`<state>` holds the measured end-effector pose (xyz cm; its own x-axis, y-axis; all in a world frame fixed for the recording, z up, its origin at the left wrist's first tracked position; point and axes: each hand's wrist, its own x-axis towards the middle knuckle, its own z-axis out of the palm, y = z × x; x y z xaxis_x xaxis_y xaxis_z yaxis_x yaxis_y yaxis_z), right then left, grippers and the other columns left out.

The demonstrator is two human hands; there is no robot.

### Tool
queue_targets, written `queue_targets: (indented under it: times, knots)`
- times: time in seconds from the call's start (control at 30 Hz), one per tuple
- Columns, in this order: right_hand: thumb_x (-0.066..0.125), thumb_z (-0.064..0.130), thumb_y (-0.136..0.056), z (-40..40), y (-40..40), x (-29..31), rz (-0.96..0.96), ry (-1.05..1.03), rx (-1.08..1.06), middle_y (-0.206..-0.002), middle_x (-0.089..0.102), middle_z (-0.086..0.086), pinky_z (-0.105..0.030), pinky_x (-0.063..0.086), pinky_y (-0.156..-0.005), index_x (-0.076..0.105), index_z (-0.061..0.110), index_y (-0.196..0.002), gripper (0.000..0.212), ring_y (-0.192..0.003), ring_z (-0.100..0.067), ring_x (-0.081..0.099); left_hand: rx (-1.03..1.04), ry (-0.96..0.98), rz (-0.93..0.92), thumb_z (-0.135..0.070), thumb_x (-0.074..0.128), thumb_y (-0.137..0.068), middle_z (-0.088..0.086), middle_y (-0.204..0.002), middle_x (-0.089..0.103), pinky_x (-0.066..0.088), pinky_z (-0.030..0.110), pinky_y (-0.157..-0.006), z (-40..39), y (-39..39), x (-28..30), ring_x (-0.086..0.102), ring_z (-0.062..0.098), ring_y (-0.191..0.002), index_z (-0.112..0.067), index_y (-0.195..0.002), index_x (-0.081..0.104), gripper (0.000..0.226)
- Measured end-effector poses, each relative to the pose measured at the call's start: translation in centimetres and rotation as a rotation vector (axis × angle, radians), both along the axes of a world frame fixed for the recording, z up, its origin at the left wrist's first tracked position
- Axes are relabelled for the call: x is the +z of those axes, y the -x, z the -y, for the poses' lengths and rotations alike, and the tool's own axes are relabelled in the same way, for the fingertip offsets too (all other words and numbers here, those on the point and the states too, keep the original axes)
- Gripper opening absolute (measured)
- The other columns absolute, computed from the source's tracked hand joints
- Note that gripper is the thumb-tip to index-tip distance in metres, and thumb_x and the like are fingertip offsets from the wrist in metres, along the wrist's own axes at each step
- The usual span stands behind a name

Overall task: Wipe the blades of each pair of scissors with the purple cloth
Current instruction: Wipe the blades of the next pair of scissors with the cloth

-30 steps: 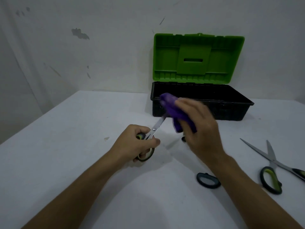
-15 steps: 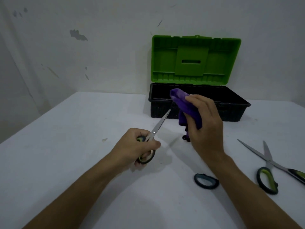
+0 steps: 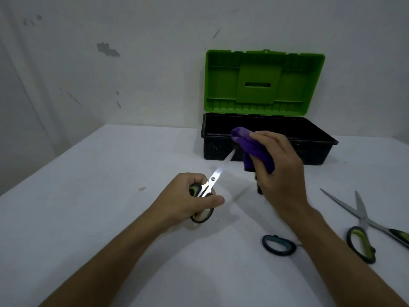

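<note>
My left hand grips the black-and-green handles of a pair of scissors, whose closed steel blades point up and to the right. My right hand holds the bunched purple cloth just right of the blade tip; the cloth lies close to the tip, and contact cannot be told. A second pair of scissors with green-lined handles lies open on the table at the right. A dark blue-grey handle of a third pair shows beside my right forearm, its blades hidden.
An open toolbox with a black tray and a raised green lid stands at the back of the white table, against the wall. The wall runs close along the left side.
My right hand has slid the purple cloth up and off along the blades toward the tip, baring the steel. My left hand has held the scissors almost still.
</note>
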<state>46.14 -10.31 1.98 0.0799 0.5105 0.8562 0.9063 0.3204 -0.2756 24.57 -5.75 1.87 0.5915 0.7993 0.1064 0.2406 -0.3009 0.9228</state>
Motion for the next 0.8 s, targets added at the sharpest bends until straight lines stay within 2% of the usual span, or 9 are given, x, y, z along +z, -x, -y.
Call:
queue_targets:
  times: [0.1,0.2,0.27,0.37,0.43,0.53,0.7,0.8]
  knots:
    - [0.067,0.011,-0.087,0.3,1.5,-0.1,0.085,0.100,0.158,-0.131,0.055,-0.008,-0.020,0.044,-0.100,0.056,0.008,-0.133,0.047,-0.120,-0.017,0.052,0.085,-0.055,-0.015,-0.031,0.087,-0.069,-0.001,-0.056,0.057,0.041,0.026,-0.053,-0.1,-0.3,-0.3,0.050,0.013,-0.050,-0.020,-0.070,0.056,0.033]
    - [0.056,0.023,-0.091,-0.2,2.9,-1.2,0.191,0.202,0.252,-0.130,0.054,-0.005,-0.022,0.048,-0.095,0.057,0.012,-0.133,0.044,-0.115,-0.015,0.053,0.090,-0.150,-0.045,-0.031,0.081,-0.077,-0.004,-0.057,0.063,0.046,0.025,-0.055,-0.2,0.0,-0.4,0.057,0.009,-0.050,-0.017,-0.076,0.060,0.025]
    - [0.056,0.022,-0.092,-0.9,2.0,-1.4,0.152,0.190,0.196,-0.126,0.055,-0.004,-0.029,0.050,-0.093,0.059,0.013,-0.131,0.040,-0.112,-0.017,0.055,0.056,-0.150,-0.053,-0.028,0.078,-0.080,0.000,-0.056,0.068,0.048,0.026,-0.056,-0.3,0.4,-0.3,0.060,0.011,-0.050,-0.014,-0.077,0.061,0.023]
    - [0.064,0.011,-0.089,-1.0,-0.6,-1.0,0.016,0.112,0.000,-0.123,0.057,-0.006,-0.040,0.051,-0.092,0.060,0.012,-0.129,0.040,-0.111,-0.021,0.056,0.007,-0.106,-0.013,-0.026,0.079,-0.080,0.003,-0.056,0.068,0.047,0.025,-0.057,-0.6,0.6,0.0,0.059,0.013,-0.052,-0.011,-0.074,0.063,0.022]
    - [0.064,0.007,-0.089,-0.4,-1.1,-0.5,-0.031,0.037,-0.062,-0.125,0.057,-0.008,-0.037,0.050,-0.095,0.059,0.008,-0.131,0.042,-0.113,-0.022,0.055,0.019,-0.069,0.036,-0.025,0.079,-0.080,0.003,-0.057,0.068,0.046,0.021,-0.056,-0.7,0.6,0.3,0.060,0.012,-0.052,-0.010,-0.073,0.065,0.022]
    - [0.064,0.004,-0.089,0.3,0.8,0.3,-0.036,-0.071,-0.012,-0.127,0.056,-0.011,-0.024,0.044,-0.100,0.057,0.003,-0.132,0.043,-0.117,-0.019,0.053,0.075,-0.035,0.024,-0.028,0.079,-0.080,0.000,-0.056,0.067,0.040,0.016,-0.051,-0.9,0.5,0.3,0.055,0.008,-0.049,-0.011,-0.072,0.067,0.022]
    - [0.070,0.009,-0.084,0.0,4.5,-1.1,0.113,0.156,0.258,-0.131,0.055,-0.006,-0.025,0.049,-0.096,0.058,0.010,-0.131,0.048,-0.119,-0.015,0.052,0.107,-0.040,0.013,-0.024,0.082,-0.075,-0.006,-0.063,0.067,0.049,0.026,-0.061,-1.0,0.6,0.4,0.062,0.008,-0.058,-0.013,-0.083,0.070,0.019]
    - [0.070,0.006,-0.084,-0.9,4.0,-1.3,0.044,0.151,0.234,-0.129,0.057,-0.006,-0.024,0.047,-0.098,0.062,0.009,-0.127,0.043,-0.119,-0.017,0.053,0.102,-0.107,-0.027,-0.027,0.084,-0.072,-0.009,-0.053,0.059,0.044,0.021,-0.053,-1.0,1.0,1.1,0.053,0.006,-0.049,-0.012,-0.077,0.068,0.023]
